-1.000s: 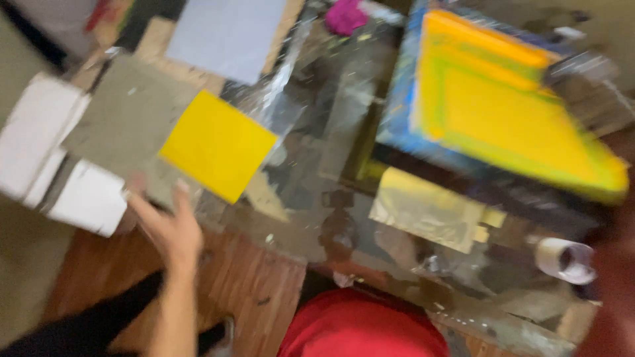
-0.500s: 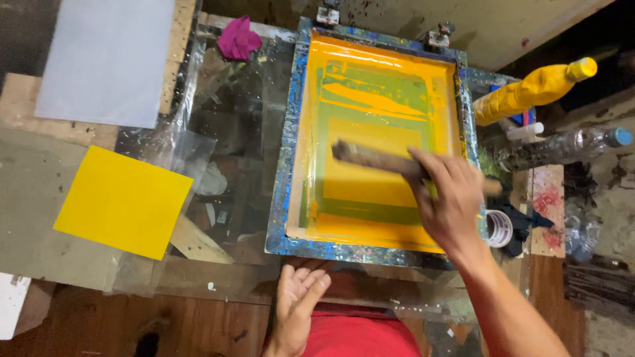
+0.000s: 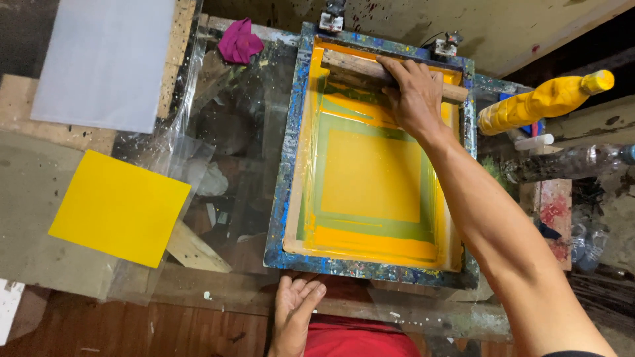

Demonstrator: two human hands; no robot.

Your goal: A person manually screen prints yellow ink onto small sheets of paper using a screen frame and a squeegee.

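Right hand (image 3: 413, 99) at upper centre, fingers curled in a palm-down grip, forearm running to lower right; left hand (image 3: 296, 307) at bottom centre, open, fingers spread.

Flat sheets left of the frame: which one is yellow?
The square yellow sheet, lying nearer the person on the grey board. The other, a pale grey-blue sheet, lies farther away at the top left.

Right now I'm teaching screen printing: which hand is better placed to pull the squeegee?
Right hand: it already grips the wooden squeegee at the frame's far end. Left hand rests below the frame.
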